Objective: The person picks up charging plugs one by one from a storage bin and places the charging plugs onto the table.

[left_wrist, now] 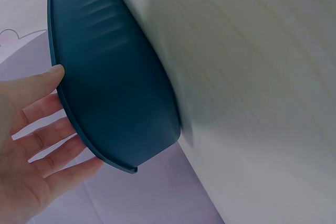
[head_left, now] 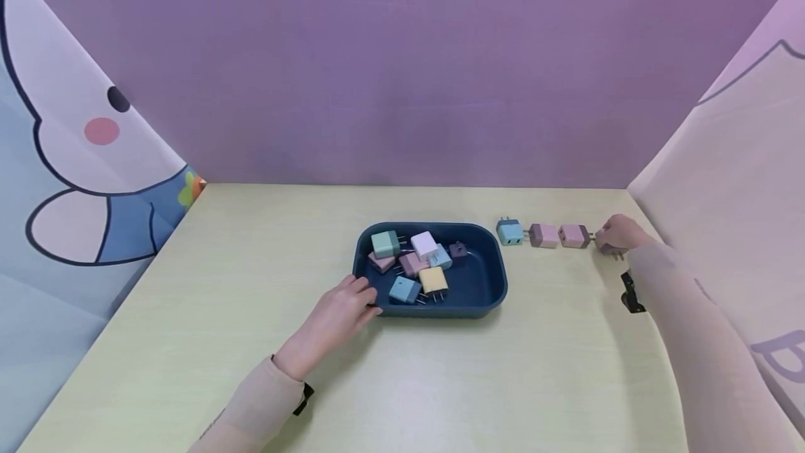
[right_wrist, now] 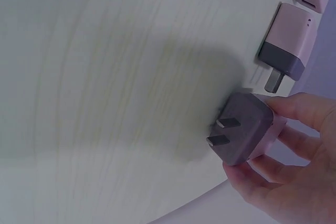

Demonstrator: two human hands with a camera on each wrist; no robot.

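My left hand [head_left: 339, 310] holds the near left corner of a dark blue tray [head_left: 490, 292]; in the left wrist view the thumb and fingers pinch its rim [left_wrist: 68, 111]. Inside the tray lie several plug adapters, among them a green one [head_left: 385, 244], a yellow one [head_left: 433, 279] and a blue one [head_left: 405, 289]. At the right end of a row, my right hand [head_left: 621, 233] grips a pink and dark purple charger plug [right_wrist: 244, 124], its two metal prongs facing the wrist camera. It is at or just above the table.
Left of the right hand, a row holds a blue charger [head_left: 510, 231] and two pink chargers, the nearer one [head_left: 574, 235] next to the held plug. A purple wall [head_left: 402, 89] stands behind the table [head_left: 440, 383]. Printed cloth [head_left: 75, 124] hangs at the left.
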